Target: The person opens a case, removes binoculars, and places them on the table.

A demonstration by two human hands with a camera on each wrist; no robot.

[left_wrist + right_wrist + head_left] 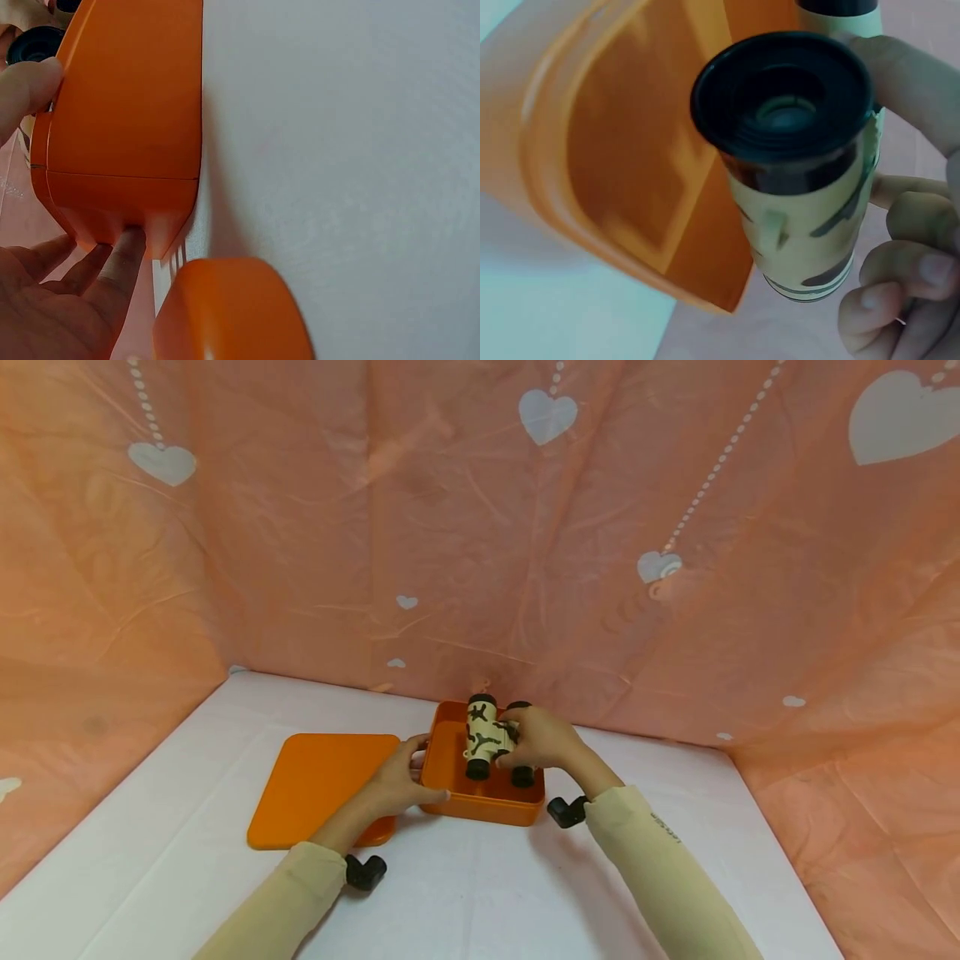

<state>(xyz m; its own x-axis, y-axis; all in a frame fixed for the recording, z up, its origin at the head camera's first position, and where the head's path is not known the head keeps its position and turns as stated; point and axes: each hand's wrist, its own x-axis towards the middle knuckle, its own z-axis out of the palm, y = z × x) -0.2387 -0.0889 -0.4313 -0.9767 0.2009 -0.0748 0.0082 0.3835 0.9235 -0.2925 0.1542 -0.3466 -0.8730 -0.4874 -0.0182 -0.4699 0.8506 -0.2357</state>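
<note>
Toy binoculars (480, 739) with a cream and dark camouflage pattern and black ends are held over an orange box (480, 810). My right hand (547, 739) grips their right side; in the right wrist view, a black eyepiece (784, 112) faces the camera and thumb and fingers lie around the far barrel. At the box's left end is my left hand (397, 777). Its fairly straight fingers (120, 266) touch the end wall in the left wrist view, and the thumb lies by the front rim. Inside the box, only an orange floor and walls show.
A flat orange lid (315, 777) lies on the white tabletop (480, 893), left of the box and partly under my left arm. Pink sheeting (465, 527) with white hearts rises behind and at both sides. Black wrist mounts (365, 872) stick out by both sleeves.
</note>
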